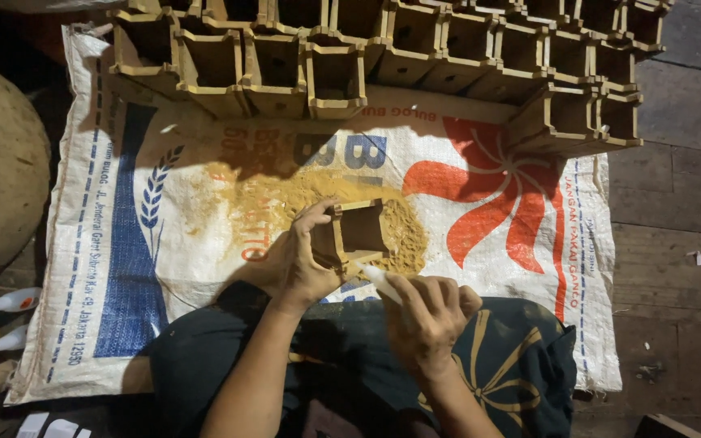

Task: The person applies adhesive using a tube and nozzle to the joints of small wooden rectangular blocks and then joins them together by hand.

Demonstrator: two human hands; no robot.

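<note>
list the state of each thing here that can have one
left hand: closed around the small wooden box
small wooden box: held tilted above the sawdust, open side facing up
right hand: gripping the white bottle
white bottle: tip against the box's lower edge
sawdust pile: spread loose on the sack
woven sack: laid flat on the plank floor
finished boxes: lined up in rows, open and empty
</note>
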